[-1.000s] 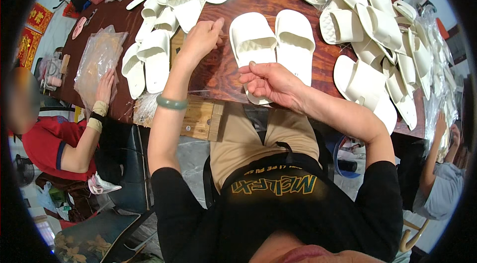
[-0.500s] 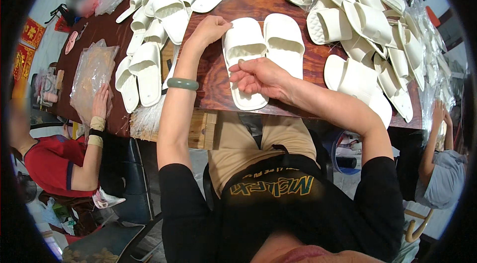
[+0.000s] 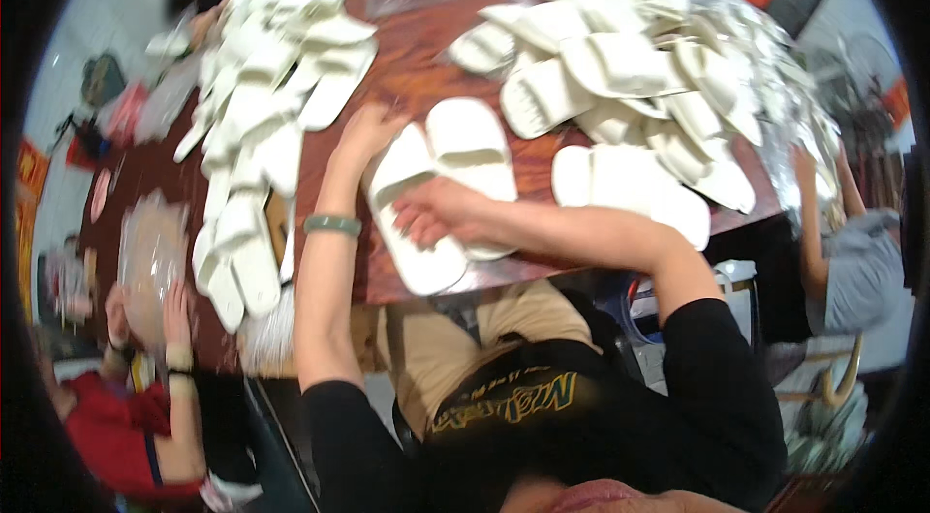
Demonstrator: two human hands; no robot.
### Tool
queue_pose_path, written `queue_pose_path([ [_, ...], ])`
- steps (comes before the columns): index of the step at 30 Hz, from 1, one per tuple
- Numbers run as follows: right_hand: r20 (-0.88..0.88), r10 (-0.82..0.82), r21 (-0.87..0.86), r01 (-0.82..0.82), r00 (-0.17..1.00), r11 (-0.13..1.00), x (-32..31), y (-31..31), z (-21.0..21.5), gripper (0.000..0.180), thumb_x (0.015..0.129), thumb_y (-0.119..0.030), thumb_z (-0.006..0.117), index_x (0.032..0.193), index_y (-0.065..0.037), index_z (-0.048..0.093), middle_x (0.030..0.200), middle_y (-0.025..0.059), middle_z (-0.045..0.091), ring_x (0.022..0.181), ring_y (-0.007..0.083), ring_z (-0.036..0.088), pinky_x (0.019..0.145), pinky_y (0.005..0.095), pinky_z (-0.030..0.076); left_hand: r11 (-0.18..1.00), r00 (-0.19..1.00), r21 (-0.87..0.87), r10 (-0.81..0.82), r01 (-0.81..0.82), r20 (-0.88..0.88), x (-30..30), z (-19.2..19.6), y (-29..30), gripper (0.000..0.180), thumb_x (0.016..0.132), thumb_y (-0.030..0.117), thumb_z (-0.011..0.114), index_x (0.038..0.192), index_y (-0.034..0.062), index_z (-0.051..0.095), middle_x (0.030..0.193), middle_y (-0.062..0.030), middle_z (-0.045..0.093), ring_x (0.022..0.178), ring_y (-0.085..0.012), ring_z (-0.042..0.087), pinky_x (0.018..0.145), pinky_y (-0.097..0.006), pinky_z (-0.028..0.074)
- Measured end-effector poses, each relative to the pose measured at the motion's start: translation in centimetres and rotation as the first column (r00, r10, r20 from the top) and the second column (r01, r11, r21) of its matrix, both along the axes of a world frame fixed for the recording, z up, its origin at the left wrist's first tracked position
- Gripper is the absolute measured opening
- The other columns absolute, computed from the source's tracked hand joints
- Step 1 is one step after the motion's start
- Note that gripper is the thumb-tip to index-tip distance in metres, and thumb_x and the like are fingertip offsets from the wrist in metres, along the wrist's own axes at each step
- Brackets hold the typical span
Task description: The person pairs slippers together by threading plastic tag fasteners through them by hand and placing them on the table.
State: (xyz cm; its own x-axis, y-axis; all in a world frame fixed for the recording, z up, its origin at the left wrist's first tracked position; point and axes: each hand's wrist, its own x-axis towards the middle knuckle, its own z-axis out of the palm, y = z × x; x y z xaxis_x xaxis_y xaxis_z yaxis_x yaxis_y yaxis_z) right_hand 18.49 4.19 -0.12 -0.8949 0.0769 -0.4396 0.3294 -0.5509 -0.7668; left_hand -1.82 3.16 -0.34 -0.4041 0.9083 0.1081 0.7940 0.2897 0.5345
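Observation:
A pair of white slippers lies on the table before me, the left slipper (image 3: 434,263) and the right slipper (image 3: 467,125) side by side. By the toe end of the left slipper is my left hand (image 3: 373,132), a green bangle (image 3: 332,224) on its wrist. Its fingers are drawn together, and motion blur hides what they hold, if anything. My right hand (image 3: 438,211) is over the left slipper, just below its strap. Those fingers are curled in with the thumb close by; whatever may be between them is too small or blurred to make out.
White slippers are heaped in a left pile (image 3: 254,125) and a right pile (image 3: 620,58) on the brown table (image 3: 412,29). A co-worker in red (image 3: 126,426) handles a clear plastic bag (image 3: 153,251) at left. Another co-worker in grey (image 3: 852,271) sits at right, beside plastic wrapping.
My view has tilted up, showing more people across the table. Both hands and the slipper pair appear lower and farther left. The co-worker in red now has both hands on the bag.

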Motion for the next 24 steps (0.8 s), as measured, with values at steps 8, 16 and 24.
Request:
queue_pose_path([
  [8,-0.030,-0.103,-0.149,0.098,0.994,0.984,3.0,0.3,0.9,0.026,0.092,-0.013,0.043,0.108,0.006,0.045,0.080,0.0116,0.057,0.061,0.0176,0.060,0.048,0.0223,0.047,0.975,0.981,0.213,0.015,-0.057,0.192,3.0,0.1,0.4,0.029,0.082,0.022,0.058,0.072,-0.0051,0.058,0.057,-0.0160,0.050,0.052,-0.0207,0.047,0.054,-0.036,0.038],
  [16,-0.144,-0.076,-0.006,0.076,0.987,0.997,11.3,0.7,4.0,0.026,0.094,-0.017,0.047,0.109,0.003,0.053,0.088,0.0075,0.059,0.070,0.0121,0.059,0.059,0.0209,0.049,0.970,0.981,0.233,0.028,-0.074,0.193,3.3,0.4,-0.1,0.034,0.086,0.025,0.051,0.074,-0.0065,0.055,0.062,-0.0187,0.052,0.057,-0.0250,0.049,0.058,-0.037,0.039],
  [24,-0.115,0.094,0.804,0.038,0.989,0.593,13.5,0.6,7.4,0.019,0.088,-0.011,0.053,0.100,0.000,0.062,0.077,0.0068,0.064,0.057,0.0161,0.061,0.054,0.0290,0.050,0.913,0.976,0.406,-0.065,-0.025,0.206,0.2,-1.9,-0.5,0.028,0.086,0.022,0.051,0.084,-0.0050,0.059,0.069,-0.0167,0.058,0.065,-0.0210,0.055,0.064,-0.033,0.042],
])
